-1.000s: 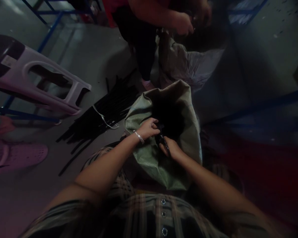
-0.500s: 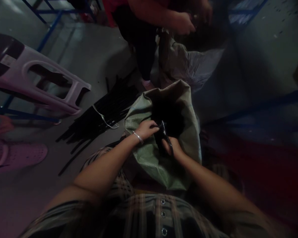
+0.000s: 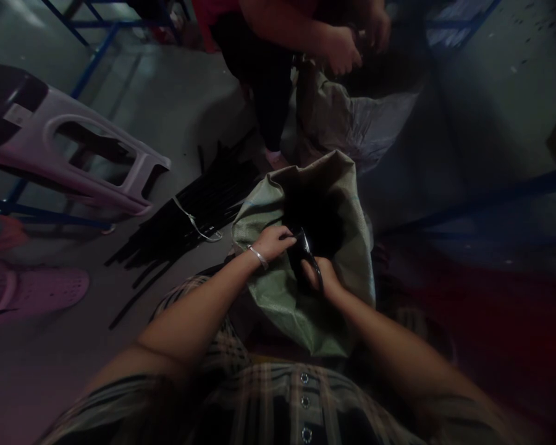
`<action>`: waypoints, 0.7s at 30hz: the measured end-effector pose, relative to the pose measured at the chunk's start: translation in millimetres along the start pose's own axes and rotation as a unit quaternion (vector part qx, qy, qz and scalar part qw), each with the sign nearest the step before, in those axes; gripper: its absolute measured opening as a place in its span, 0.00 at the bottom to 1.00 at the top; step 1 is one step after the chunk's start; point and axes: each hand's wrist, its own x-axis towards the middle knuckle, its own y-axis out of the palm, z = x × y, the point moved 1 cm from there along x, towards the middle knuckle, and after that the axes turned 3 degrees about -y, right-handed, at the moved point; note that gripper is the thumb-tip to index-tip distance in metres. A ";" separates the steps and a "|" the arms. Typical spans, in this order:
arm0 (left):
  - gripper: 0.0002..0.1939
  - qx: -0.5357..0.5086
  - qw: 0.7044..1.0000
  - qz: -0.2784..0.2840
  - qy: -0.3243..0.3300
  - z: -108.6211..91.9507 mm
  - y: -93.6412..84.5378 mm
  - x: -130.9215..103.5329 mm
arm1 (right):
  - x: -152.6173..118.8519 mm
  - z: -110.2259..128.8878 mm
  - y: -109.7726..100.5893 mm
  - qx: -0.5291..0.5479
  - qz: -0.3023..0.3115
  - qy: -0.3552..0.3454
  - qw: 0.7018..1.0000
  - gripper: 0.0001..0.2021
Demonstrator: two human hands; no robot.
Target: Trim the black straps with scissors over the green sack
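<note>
A pale green woven sack [image 3: 361,247] stands open in front of me, with dark contents inside that I cannot make out. Over its mouth, my right hand [image 3: 322,275] is closed around the black handles of a pair of scissors [image 3: 317,275], whose blades point up and away from me. My left hand [image 3: 275,241], with a silver bracelet [image 3: 258,256] at the wrist, is just left of the blades. Its fingers are pinched on a black piece that blends into the dark behind it.
Tied black strips [image 3: 189,216] lie on the floor at the left, near a pink stool [image 3: 92,148] and a pink basket [image 3: 46,289]. Beyond the sack, a person's hands [image 3: 345,52] work above another bag [image 3: 352,120]. Blue metal frames [image 3: 92,65] stand around.
The scissors' blades have closed up slightly and tilted a little. My left hand has hardly moved. The other person's hands have shifted slightly.
</note>
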 end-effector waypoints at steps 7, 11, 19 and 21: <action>0.11 -0.055 0.998 0.000 -0.039 -3.0 -3.6 -1.9 | 2.9 2.2 -2.0 0.014 0.009 0.046 0.999 0.13; 0.12 -0.084 0.995 0.000 -0.048 -4.1 -5.1 -2.0 | 3.2 4.6 -3.2 -0.051 0.055 0.029 0.997 0.08; 0.09 -0.078 0.995 0.031 -0.047 -4.6 4.3 -2.8 | 0.4 -0.9 -0.5 -0.128 0.073 -0.064 0.987 0.09; 0.09 -0.077 0.996 0.036 -0.039 -3.0 7.1 -2.6 | 1.1 -3.2 0.0 -0.127 0.072 -0.074 0.987 0.09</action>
